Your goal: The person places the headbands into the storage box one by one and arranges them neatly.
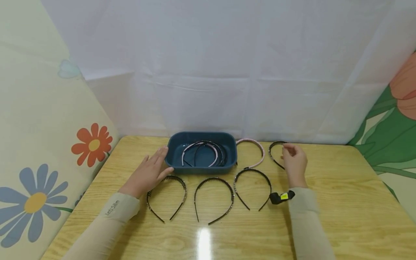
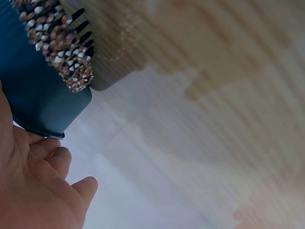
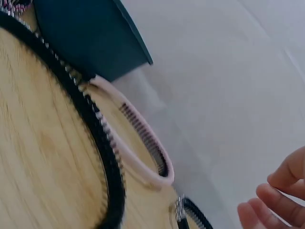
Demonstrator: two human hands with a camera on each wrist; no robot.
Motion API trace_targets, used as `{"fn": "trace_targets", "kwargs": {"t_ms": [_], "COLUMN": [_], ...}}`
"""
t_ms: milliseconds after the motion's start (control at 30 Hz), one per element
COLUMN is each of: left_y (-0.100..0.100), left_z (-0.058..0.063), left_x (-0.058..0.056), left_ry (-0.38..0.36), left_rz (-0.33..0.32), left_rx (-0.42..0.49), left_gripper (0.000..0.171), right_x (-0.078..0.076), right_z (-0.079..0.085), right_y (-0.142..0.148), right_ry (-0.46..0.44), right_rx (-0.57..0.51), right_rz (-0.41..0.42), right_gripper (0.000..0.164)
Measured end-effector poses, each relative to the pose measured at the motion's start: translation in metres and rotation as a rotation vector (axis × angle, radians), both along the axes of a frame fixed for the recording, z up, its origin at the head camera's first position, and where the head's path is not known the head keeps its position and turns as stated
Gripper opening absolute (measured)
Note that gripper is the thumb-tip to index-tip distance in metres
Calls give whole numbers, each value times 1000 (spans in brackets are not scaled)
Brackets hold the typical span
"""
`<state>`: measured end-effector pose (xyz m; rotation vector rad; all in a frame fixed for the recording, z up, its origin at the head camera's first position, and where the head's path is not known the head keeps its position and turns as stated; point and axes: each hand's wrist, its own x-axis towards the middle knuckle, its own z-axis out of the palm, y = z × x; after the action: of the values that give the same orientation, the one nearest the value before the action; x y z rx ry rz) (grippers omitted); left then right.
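My left hand (image 1: 147, 177) rests against the left end of a dark blue plastic bin (image 1: 178, 169), its fingers extended along the rim and its thumb near the front corner. Inside the bin lie a pink headband (image 1: 216, 153) and dark headbands. My right hand (image 1: 295, 162) hovers over a black headband (image 1: 273, 157) at the back right, fingers bent with nothing seen in them. In the right wrist view its fingertips (image 3: 245, 212) are apart from that black headband (image 3: 195, 212). A second pink headband (image 1: 261, 148) lies right beside the bin.
Three dark headbands lie in front of the bin: a left one (image 1: 183, 184), a middle one (image 1: 232, 196) and a right one (image 1: 268, 180). The wooden table (image 1: 341, 202) meets a white cloth backdrop (image 1: 208, 101) behind the bin. Floral cloths hang at both sides.
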<state>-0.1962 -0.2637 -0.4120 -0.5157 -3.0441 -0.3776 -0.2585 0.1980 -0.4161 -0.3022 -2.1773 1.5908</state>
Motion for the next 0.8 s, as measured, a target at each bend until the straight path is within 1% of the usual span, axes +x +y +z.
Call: {"fn": "trace_targets", "kwargs": {"t_ms": [167, 267, 333, 433, 533, 800], "left_y": [0, 0, 0, 0, 0, 1], "left_z": [-1, -1, -1, 0, 1, 2], "left_x": [0, 0, 0, 0, 0, 1], "left_ry": [-4, -2, -2, -1, -2, 0], "left_rz": [-1, -2, -2, -2, -1, 2], "left_rx": [2, 1, 0, 0, -2, -6], "left_gripper": [80, 80, 80, 80, 80, 80], "right_x": [3, 4, 5, 6, 7, 10], "right_z": [-7, -11, -13, -16, -18, -20], "right_y": [20, 30, 36, 44, 51, 59], "right_ry": [-16, -29, -45, -87, -151, -347], "right_rx": [36, 59, 69, 78, 81, 109], "right_rz": [-112, -160, -175, -176, -157, -69], "right_gripper": [24, 26, 27, 30, 34, 48]}}
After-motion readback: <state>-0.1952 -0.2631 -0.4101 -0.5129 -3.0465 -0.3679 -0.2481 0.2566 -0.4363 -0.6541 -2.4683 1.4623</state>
